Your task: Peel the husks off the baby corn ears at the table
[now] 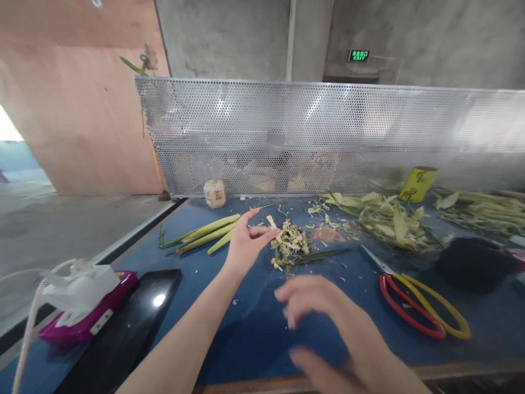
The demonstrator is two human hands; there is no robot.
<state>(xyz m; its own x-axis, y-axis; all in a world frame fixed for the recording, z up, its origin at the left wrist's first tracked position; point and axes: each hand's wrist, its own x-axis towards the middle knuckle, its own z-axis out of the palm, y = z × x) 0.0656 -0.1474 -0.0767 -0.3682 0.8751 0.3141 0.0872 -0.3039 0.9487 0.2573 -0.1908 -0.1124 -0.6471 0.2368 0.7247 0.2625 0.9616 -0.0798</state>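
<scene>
My left hand point(245, 241) reaches over the table with thumb and index finger spread apart. Its thumb tip is at the edge of a heap of chopped, pale green plant scraps point(292, 243); I cannot tell whether it touches them. Just left of that hand lie several long green husk-like stalks point(209, 232). Closer to me, my right hand point(318, 312) hovers above the blue table, blurred by motion, its fingers apart and nothing visible in them. Scissors point(396, 273) with one red and one yellow handle lie to its right, blades pointing away to the left.
Leafy husks point(385, 219) pile up at the back right, beside a yellow-green cylinder point(418, 184). A perforated metal screen point(246, 131) borders the far edge. At left are a dark tablet-like slab point(135, 323), a purple device point(92, 317) and a whitish jar-like object point(215, 194) farther back.
</scene>
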